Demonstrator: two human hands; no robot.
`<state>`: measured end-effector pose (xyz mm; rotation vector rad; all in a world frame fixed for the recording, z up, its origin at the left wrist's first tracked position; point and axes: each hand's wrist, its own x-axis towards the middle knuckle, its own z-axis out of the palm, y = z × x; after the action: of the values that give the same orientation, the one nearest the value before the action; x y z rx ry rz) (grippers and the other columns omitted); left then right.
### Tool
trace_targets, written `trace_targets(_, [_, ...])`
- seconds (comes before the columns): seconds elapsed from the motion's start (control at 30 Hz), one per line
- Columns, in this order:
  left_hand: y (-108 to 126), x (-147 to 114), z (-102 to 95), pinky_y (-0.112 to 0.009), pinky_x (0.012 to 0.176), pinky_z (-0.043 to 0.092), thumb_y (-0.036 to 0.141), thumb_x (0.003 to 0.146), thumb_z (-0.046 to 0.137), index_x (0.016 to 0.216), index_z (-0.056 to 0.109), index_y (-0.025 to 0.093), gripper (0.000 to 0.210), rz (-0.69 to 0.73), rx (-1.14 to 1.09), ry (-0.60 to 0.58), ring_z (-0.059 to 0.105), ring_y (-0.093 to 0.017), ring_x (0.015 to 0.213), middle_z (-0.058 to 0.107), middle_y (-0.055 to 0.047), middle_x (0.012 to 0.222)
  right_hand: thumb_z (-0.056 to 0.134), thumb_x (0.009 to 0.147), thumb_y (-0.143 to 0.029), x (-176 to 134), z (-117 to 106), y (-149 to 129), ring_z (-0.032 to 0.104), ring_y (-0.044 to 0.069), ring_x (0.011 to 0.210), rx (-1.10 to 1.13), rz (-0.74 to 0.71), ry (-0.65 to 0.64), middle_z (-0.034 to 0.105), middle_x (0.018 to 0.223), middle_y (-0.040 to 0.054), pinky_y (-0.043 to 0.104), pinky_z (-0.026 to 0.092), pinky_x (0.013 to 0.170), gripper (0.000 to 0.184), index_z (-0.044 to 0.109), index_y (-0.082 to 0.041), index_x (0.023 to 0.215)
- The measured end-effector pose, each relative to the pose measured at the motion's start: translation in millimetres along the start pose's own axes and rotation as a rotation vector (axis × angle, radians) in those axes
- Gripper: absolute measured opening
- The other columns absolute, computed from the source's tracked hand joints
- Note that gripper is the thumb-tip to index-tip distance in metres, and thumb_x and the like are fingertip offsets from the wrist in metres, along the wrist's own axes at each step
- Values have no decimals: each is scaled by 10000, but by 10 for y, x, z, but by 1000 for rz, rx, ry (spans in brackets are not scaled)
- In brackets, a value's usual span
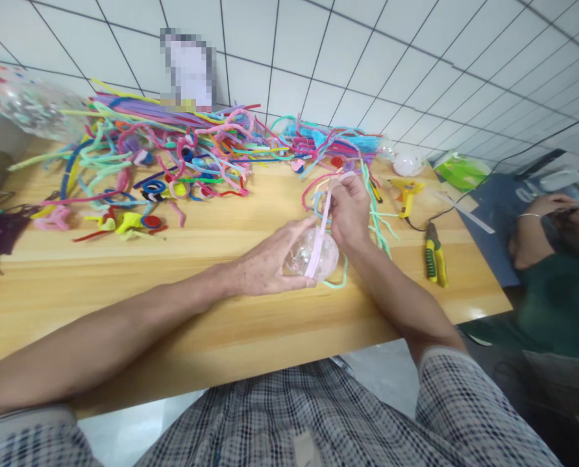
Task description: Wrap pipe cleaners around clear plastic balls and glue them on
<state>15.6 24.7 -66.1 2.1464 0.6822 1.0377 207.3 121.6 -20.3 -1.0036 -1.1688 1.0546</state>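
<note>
My left hand (269,259) is wrapped round a small clear balloon (327,255) with pale specks inside, above the near middle of the table. A pale pink pipe cleaner (318,250) lies across the balloon's face and runs upward. Its upper end is pinched in my right hand (350,211), just above and right of the balloon. The pink strip bends over near my right fingertips. Beneath and beside the right hand lie mint green pipe cleaners (378,224). A loop of the same green shows just under the balloon.
Piled pipe cleaners (172,146) run along the wall. A larger clear balloon (36,104) lies at far left. On the right are a yellow glue gun (406,194), yellow-green pliers (434,256), a white balloon (409,162) and a green packet (462,170). Another person (557,285) sits beyond the table's right edge.
</note>
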Motion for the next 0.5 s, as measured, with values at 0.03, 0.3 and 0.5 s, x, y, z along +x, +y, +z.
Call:
trace_targets(0.03, [-1, 3, -4, -726, 1428, 454, 646, 1010, 867, 1869, 165, 311, 1159, 5, 9, 5, 488, -461, 1742, 437, -257, 1863, 854, 931, -505, 5, -4, 9, 502, 94, 517, 0, 2, 4, 511, 659, -114, 247, 381, 486, 414, 504, -296, 864])
trace_targets(0.3, [-43, 10, -39, -725, 1405, 464, 570, 1045, 851, 1876, 156, 332, 1109, 111, 97, 42, 492, -451, 1723, 478, -244, 1817, 822, 884, -426, -18, -3, 49, 507, 105, 543, -50, 81, -38, 542, 636, -104, 250, 407, 525, 335, 524, -289, 816])
trace_targets(0.5, [-63, -10, -36, -724, 1394, 477, 499, 1053, 849, 1872, 186, 362, 1063, 167, 191, 80, 439, -453, 1744, 423, -237, 1830, 799, 832, -355, -115, 12, -33, 489, 107, 567, -54, 160, -104, 555, 633, -90, 255, 415, 556, 222, 603, -272, 773])
